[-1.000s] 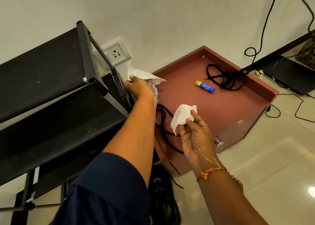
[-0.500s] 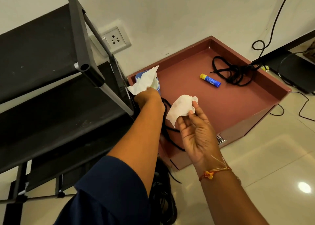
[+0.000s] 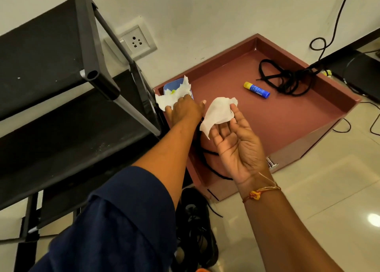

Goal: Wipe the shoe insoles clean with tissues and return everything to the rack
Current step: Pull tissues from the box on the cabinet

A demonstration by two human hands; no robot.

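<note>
My left hand (image 3: 185, 109) reaches into the near left corner of the reddish-brown tray-top cabinet (image 3: 304, 115) and grips the blue tissue pack (image 3: 171, 86), with a white tissue (image 3: 174, 94) sticking out of it. My right hand (image 3: 236, 142) is palm up beside it, pinching a crumpled white tissue (image 3: 218, 113) between thumb and fingers. The black shoe rack (image 3: 61, 98) stands on the left with bare fabric shelves. A black shoe (image 3: 195, 228) lies on the floor below my arms, partly hidden. No insole is visible.
A blue and yellow glue stick (image 3: 256, 89) and a tangle of black laces (image 3: 285, 78) lie on the cabinet top. More black lace (image 3: 207, 160) lies under my hands. A wall socket (image 3: 135, 42) sits behind the rack; cables trail over the tiled floor at right.
My left hand has lowered onto the tissue pack in the cabinet corner. My right hand has opened its palm upward while still pinching the tissue. The camera has tilted down and closer.
</note>
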